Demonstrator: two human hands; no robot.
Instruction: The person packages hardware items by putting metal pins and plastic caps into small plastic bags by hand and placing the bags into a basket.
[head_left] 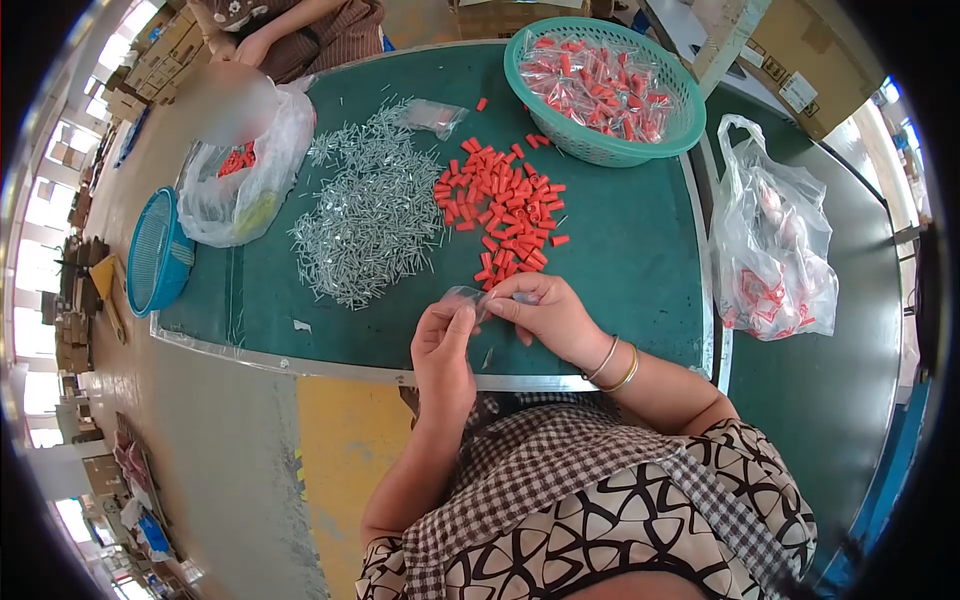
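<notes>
Close to the table's front edge, my left hand (444, 345) and my right hand (552, 316) meet, both closed with fingertips pinching a small clear plastic bag (468, 294). Whether anything is inside the bag I cannot make out. Just beyond my fingers lies a loose pile of red tapered plastic caps (512, 208). A broad heap of small silver nail-like metal pins (368, 225) spreads to its left. At the heap's far side rests a filled clear packet (434, 117).
A green basket (600, 152) of bagged red pieces stands at the back right. White plastic bags (226, 222) and a blue basket (150, 262) are at the left. Another plastic bag (778, 250) lies on the right-hand surface. A person's hands (245, 48) appear across the table.
</notes>
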